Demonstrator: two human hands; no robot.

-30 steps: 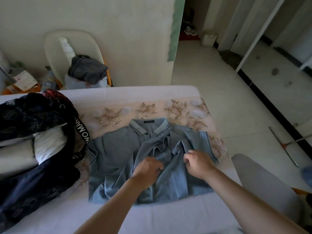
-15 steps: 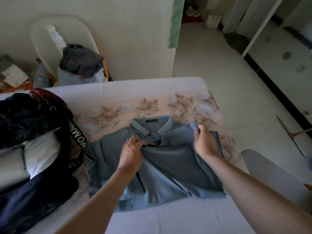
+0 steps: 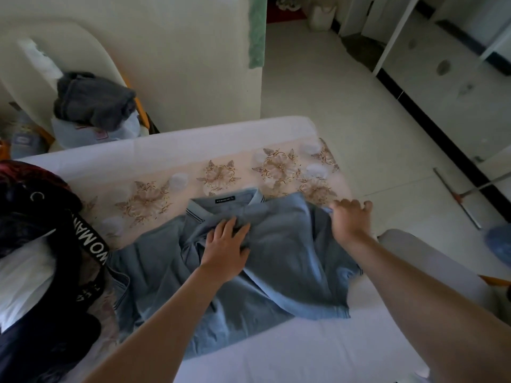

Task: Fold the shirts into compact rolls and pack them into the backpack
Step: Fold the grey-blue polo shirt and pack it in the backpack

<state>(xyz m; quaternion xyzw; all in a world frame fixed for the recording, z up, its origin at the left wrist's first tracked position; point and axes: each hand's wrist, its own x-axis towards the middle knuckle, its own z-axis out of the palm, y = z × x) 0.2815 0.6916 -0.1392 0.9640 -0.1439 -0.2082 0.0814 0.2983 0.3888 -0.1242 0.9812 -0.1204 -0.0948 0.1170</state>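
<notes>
The blue-grey polo shirt [image 3: 290, 272] lies spread on the bed [image 3: 304, 355], its striped collar [image 3: 225, 201] pointing to 12 o'clock and its hem towards 6 o'clock, partly over a floral cloth [image 3: 221, 172] that covers the far half of the bed. The left hand [image 3: 225, 244] rests flat on the shirt's chest just below the collar, fingers straight and spread, pressing down on bunched folds of fabric without gripping them. The right hand [image 3: 349, 219] is at the shirt's 2 o'clock corner, at the shoulder edge, with its fingers curled over the cloth and gripping it, so the fabric runs taut between the two hands. The dark backpack [image 3: 33, 205] sits at 9 o'clock from the shirt, touching its left sleeve, with a lettered strap [image 3: 91, 241] hanging at its mouth and something white [image 3: 22, 277] showing inside. Half a second ago the left hand was pinching the fabric beside the collar with curled fingers; now it lies open on it. The right hand has shifted outward towards 3 o'clock from where it held the shoulder, drawing that side of the shirt wider. A second ago both hands were close together over the middle of the shirt.
</notes>
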